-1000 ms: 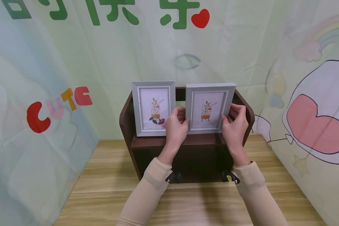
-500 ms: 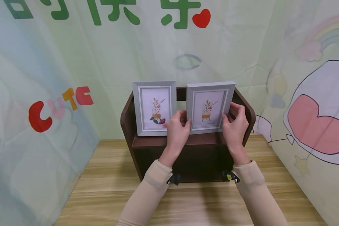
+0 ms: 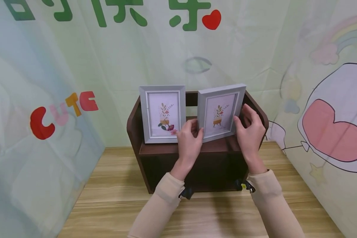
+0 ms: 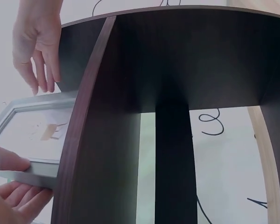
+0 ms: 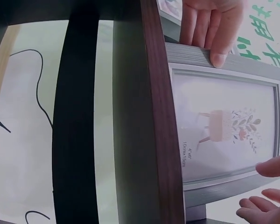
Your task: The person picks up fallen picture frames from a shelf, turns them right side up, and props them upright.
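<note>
Right grey photo frame [image 3: 220, 112] has swung since earlier, its right edge turned back, now angled on the dark wooden shelf [image 3: 196, 148]. Left hand [image 3: 189, 140] pinches its lower-left corner; right hand [image 3: 250, 130] touches the right edge, fingers loose. Best to pivot slowly, clear of the left frame [image 3: 162, 114].

Left hand [image 3: 189, 138] hides the left frame's [image 3: 162, 114] corner.

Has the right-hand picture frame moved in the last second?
Yes. The right picture frame has swung at an angle, its left edge nearer the camera, while the left picture frame and dark shelf stay put.
</note>
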A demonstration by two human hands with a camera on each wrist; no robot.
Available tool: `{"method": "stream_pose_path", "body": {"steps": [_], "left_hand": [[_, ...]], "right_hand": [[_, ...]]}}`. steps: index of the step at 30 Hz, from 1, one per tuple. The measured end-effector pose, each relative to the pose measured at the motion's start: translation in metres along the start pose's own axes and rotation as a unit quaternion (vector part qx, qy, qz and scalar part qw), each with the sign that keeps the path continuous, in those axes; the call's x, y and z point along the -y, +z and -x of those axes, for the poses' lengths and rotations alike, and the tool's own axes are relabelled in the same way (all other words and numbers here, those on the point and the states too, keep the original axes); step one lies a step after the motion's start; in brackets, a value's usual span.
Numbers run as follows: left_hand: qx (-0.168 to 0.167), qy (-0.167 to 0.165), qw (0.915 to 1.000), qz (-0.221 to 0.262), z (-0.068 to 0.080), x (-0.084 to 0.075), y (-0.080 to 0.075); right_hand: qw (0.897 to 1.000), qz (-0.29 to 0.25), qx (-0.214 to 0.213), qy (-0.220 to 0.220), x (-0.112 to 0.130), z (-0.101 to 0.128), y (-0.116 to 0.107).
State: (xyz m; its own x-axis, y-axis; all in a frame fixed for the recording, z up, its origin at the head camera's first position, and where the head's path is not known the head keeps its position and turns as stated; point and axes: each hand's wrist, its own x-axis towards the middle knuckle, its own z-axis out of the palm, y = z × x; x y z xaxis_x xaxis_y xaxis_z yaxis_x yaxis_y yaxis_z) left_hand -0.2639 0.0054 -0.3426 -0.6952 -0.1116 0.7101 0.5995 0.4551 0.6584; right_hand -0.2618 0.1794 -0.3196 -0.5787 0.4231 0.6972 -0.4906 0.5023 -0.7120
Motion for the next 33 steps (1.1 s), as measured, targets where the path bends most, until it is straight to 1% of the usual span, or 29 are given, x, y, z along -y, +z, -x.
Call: {"method": "stream_pose_path", "body": {"steps": [6,12,15,21,24,28,31,33], "left_hand": [[-0.021,0.011,0.9997,0.003,0.006,0.001,0.004],[-0.037,0.019,0.9991,0.0,0.012,-0.001,0.008],[-0.041,0.023,0.9989,-0.002,0.014,-0.003,0.01],[-0.054,0.035,0.9979,-0.003,0.017,-0.005,0.014],[-0.058,0.036,0.9977,0.005,0.018,-0.006,0.016],[-0.058,0.032,0.9976,0.016,0.02,-0.007,0.018],[-0.058,0.035,0.9976,0.015,0.021,-0.008,0.02],[-0.059,0.038,0.9975,0.013,0.021,-0.008,0.021]], "right_hand": [[1.0,-0.019,-0.007,-0.014,0.004,-0.003,-0.002],[0.999,-0.03,-0.001,-0.029,0.006,-0.009,-0.005],[0.999,-0.041,0.001,-0.031,0.007,-0.012,-0.006],[0.997,-0.07,0.008,-0.021,0.013,-0.02,-0.006],[0.996,-0.08,0.013,-0.024,0.021,-0.023,-0.007],[0.996,-0.083,0.022,-0.034,0.041,-0.025,-0.01],[0.995,-0.083,0.024,-0.041,0.053,-0.027,-0.012],[0.995,-0.084,0.025,-0.047,0.056,-0.029,-0.012]]}}
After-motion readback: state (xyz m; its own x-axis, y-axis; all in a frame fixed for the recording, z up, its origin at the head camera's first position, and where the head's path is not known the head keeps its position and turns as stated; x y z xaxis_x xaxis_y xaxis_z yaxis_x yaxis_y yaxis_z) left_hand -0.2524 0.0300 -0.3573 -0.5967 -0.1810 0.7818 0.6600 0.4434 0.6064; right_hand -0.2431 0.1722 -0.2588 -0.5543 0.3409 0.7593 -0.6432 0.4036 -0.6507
